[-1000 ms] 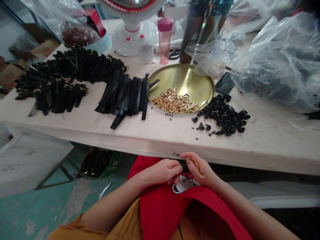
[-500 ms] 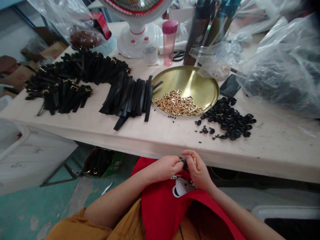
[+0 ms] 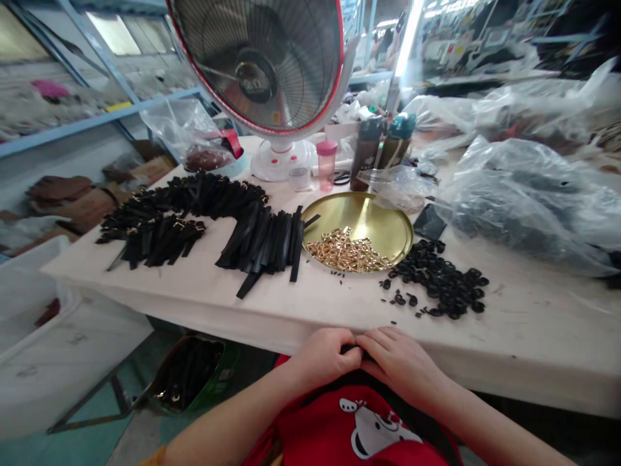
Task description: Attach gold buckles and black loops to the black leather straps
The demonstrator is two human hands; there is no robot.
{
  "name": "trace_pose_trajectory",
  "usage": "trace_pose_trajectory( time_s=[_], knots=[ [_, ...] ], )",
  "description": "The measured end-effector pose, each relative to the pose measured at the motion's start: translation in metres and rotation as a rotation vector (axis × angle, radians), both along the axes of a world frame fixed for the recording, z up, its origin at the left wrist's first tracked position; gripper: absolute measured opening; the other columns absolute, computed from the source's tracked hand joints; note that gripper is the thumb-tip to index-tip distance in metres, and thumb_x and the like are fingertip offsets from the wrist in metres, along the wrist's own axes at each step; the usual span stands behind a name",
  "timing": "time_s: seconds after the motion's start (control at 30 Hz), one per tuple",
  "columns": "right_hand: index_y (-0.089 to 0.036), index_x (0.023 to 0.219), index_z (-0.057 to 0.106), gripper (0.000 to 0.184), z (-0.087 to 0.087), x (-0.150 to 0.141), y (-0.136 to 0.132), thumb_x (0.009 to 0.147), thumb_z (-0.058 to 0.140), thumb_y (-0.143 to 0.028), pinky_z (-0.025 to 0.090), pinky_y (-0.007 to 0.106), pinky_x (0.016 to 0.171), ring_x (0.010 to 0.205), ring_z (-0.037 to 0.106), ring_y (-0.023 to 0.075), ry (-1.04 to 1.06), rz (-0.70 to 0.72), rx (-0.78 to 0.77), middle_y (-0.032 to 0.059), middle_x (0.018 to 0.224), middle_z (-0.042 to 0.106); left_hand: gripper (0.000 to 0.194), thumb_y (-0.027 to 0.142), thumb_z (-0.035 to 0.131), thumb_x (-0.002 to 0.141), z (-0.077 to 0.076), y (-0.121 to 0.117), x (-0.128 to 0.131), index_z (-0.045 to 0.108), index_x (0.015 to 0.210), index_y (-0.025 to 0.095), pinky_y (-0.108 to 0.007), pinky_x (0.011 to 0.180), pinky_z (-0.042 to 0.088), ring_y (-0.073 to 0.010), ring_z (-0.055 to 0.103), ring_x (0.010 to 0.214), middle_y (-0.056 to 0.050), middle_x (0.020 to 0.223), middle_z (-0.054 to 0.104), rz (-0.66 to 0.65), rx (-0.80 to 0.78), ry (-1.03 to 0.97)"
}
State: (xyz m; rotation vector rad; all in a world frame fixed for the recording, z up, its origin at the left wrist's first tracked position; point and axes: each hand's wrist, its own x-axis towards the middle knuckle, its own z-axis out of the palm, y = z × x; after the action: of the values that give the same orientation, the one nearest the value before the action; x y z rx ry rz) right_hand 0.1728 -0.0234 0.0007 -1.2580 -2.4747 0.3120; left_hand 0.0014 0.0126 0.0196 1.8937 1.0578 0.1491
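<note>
At the table's front edge, my left hand (image 3: 326, 355) and my right hand (image 3: 402, 360) meet, fingertips touching. Both are closed, with the fingers curled inward. A sliver of a black strap (image 3: 347, 349) shows between them; the rest of it is covered by my fingers. Ahead of my hands, gold buckles (image 3: 347, 251) lie in a heap on a round brass-coloured tray (image 3: 383, 217). Flat black straps (image 3: 266, 243) are stacked left of the tray. Small black loops (image 3: 444, 281) are piled to its right.
Black straps with gold fittings (image 3: 160, 243) form a long pile at the left. Behind stand a fan (image 3: 284, 158), a pink-lidded bottle (image 3: 326, 168) and dark bottles (image 3: 366, 155). Plastic bags (image 3: 524, 200) cover the right side. A green-sided bin (image 3: 223, 375) sits below the table.
The head view has tilted up, showing the whole fan and the room behind. My hands have come closer together and turned knuckles up, hiding the gold piece seen earlier by my right hand.
</note>
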Motion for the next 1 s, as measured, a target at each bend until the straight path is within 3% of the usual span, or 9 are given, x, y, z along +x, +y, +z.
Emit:
trace_pose_trajectory(
  time_s=[0.2, 0.43, 0.53, 0.63, 0.7, 0.77, 0.87, 1.0],
  knots=[
    [-0.019, 0.089, 0.054, 0.012, -0.009, -0.006, 0.014, 0.079, 0.048, -0.02, 0.038, 0.031, 0.063, 0.069, 0.055, 0.019, -0.081, 0.029, 0.091, 0.0036, 0.075, 0.059, 0.023, 0.023, 0.044, 0.072, -0.004, 0.011, -0.005, 0.064, 0.075, 0.012, -0.018, 0.055, 0.034, -0.0101, 0.043, 0.062, 0.003, 0.064, 0.054, 0.105, -0.112, -0.115],
    [-0.021, 0.073, 0.049, 0.005, -0.016, -0.005, 0.041, 0.075, 0.046, -0.019, 0.03, 0.03, 0.056, 0.057, 0.05, 0.018, -0.125, 0.011, 0.188, 0.0012, 0.064, 0.054, 0.023, 0.03, 0.046, 0.073, -0.013, 0.037, -0.006, 0.062, 0.072, 0.012, -0.018, 0.05, 0.03, -0.0092, 0.039, 0.06, 0.004, 0.06, 0.047, 0.106, -0.134, -0.015],
    [-0.022, 0.069, 0.049, 0.006, -0.021, -0.004, 0.058, 0.075, 0.049, -0.02, 0.03, 0.031, 0.057, 0.057, 0.05, 0.0188, -0.17, -0.03, 0.209, 0.0011, 0.062, 0.054, 0.028, 0.033, 0.043, 0.078, -0.014, 0.055, -0.009, 0.062, 0.073, 0.014, -0.019, 0.052, 0.031, -0.0106, 0.044, 0.06, 0.002, 0.062, 0.053, 0.021, 0.013, 0.102],
    [-0.02, 0.082, 0.055, 0.006, -0.031, -0.003, 0.071, 0.077, 0.052, -0.022, 0.034, 0.033, 0.063, 0.066, 0.053, 0.0213, -0.195, -0.09, 0.224, 0.0034, 0.072, 0.06, 0.039, 0.04, 0.035, 0.084, -0.004, 0.088, -0.018, 0.063, 0.073, 0.016, -0.022, 0.059, 0.035, -0.0139, 0.051, 0.066, -0.003, 0.068, 0.06, -0.039, 0.302, 0.264],
    [-0.018, 0.1, 0.055, 0.023, -0.039, -0.003, 0.074, 0.078, 0.053, -0.027, 0.036, 0.035, 0.07, 0.077, 0.054, 0.0238, -0.175, -0.147, 0.258, 0.0076, 0.088, 0.063, 0.042, 0.046, 0.033, 0.085, 0.005, 0.117, -0.025, 0.063, 0.079, 0.018, -0.024, 0.068, 0.038, -0.0168, 0.055, 0.078, -0.006, 0.081, 0.062, 0.041, 0.491, 0.378],
    [-0.013, 0.112, 0.051, 0.036, -0.046, -0.001, 0.072, 0.08, 0.052, -0.031, 0.037, 0.038, 0.076, 0.086, 0.054, 0.0258, -0.133, -0.196, 0.284, 0.0117, 0.101, 0.061, 0.039, 0.044, 0.032, 0.086, 0.009, 0.147, -0.03, 0.061, 0.086, 0.018, -0.026, 0.075, 0.039, -0.0178, 0.057, 0.085, -0.008, 0.089, 0.061, 0.261, 0.593, 0.588],
    [-0.012, 0.113, 0.052, 0.037, -0.05, 0.001, 0.066, 0.082, 0.049, -0.032, 0.037, 0.04, 0.082, 0.091, 0.053, 0.0259, -0.071, -0.233, 0.277, 0.0129, 0.105, 0.061, 0.03, 0.032, 0.042, 0.082, 0.002, 0.18, -0.029, 0.055, 0.099, 0.011, -0.032, 0.075, 0.041, -0.0245, 0.058, 0.09, -0.015, 0.099, 0.058, 0.38, 0.601, 0.681],
    [-0.016, 0.108, 0.056, 0.029, -0.04, 0.0, 0.062, 0.083, 0.048, -0.028, 0.039, 0.039, 0.082, 0.09, 0.054, 0.0238, -0.021, -0.247, 0.248, 0.0108, 0.101, 0.062, 0.027, 0.018, 0.042, 0.079, -0.012, 0.195, -0.021, 0.052, 0.1, 0.004, -0.035, 0.073, 0.043, -0.0301, 0.058, 0.092, -0.022, 0.1, 0.058, 0.44, 0.58, 0.699]
  ],
)
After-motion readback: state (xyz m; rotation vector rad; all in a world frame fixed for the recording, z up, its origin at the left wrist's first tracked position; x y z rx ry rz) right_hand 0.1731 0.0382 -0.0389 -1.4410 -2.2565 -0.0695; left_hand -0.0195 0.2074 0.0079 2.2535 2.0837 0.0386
